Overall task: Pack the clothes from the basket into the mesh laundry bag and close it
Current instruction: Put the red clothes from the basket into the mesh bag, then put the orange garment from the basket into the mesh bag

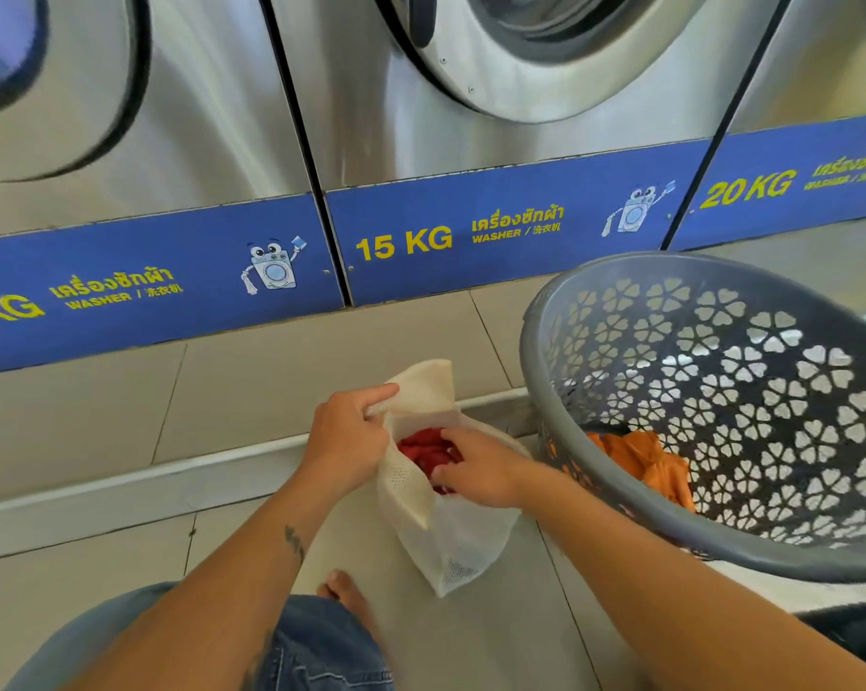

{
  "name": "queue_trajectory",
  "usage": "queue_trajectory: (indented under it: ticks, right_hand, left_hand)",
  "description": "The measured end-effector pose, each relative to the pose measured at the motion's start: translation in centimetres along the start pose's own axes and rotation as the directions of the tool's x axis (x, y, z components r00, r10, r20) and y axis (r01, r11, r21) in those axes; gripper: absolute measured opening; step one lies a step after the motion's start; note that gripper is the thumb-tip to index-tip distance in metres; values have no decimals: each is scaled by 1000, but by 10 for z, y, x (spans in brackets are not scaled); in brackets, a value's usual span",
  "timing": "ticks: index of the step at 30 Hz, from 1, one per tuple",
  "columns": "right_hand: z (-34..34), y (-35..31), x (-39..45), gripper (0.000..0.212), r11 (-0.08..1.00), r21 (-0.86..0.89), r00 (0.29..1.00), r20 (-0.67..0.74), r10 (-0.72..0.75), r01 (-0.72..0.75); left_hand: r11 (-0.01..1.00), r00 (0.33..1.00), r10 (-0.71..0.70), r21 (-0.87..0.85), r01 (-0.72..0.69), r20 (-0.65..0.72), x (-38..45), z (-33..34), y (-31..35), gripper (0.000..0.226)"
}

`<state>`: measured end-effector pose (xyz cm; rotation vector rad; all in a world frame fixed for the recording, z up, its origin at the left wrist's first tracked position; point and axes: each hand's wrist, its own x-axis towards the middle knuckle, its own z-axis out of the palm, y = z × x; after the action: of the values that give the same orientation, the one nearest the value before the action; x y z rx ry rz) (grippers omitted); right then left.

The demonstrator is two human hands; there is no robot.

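A white mesh laundry bag (451, 536) stands on the tiled floor with its mouth open. My left hand (343, 436) pinches the bag's upper rim and holds it up. Inside the mouth, my right hand (481, 468) presses on a red garment (423, 448), fingers curled around the cloth. To the right, a grey plastic basket (620, 511) with flower-shaped holes tilts toward me. An orange garment (643, 458) lies in its bottom, with something dark partly hidden beside it.
A row of steel washers (471, 132) with blue base panels stands straight ahead on a raised tiled step (122, 471). My knee in jeans (321, 650) and a bare foot (343, 588) are just below the bag. A dark object (850, 635) sits under the basket's right side.
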<state>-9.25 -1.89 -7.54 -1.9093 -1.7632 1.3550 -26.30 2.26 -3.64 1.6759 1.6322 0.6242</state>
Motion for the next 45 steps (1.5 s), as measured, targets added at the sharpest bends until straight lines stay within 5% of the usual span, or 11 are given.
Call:
queue_trajectory:
  ticks: [5,10,14,20,32,40,42,45]
  right_hand:
    - [-38,-37,-68,43,987,-22,986,58,-157,159]
    - [-111,-32,-106,37,974,-84,953,-203,-225,212]
    - [-160,21,-104,33,984,-167,913,-387,-129,69]
    - [-159,103,-57,79,849,-464,967,-149,207,-253]
    - [-127,190,49,92,649,-721,902,80,425,-242]
    - [-76,253,91,130,552,-790,842,87,532,-267]
    - [-60,269,94,129,506,-829,874,45,484,-238]
    - [-54,271,91,94,500,-847,921,30,389,-183]
  left_hand:
    - [999,999,-10,-52,7,-46,-12,5,10,45]
    - [985,998,-27,-174,16,-60,-12,14,39,44]
    - [969,991,40,-236,-70,-131,-9,25,68,46]
    - [951,976,-3,-303,-65,-218,-7,47,100,47]
    - [995,993,-13,-102,1,-117,28,91,81,45]
    - [999,998,-31,-18,32,60,37,89,64,38]
    - [1000,996,-13,4,12,89,39,90,66,39]
    - [1000,993,-30,12,29,112,42,90,67,39]
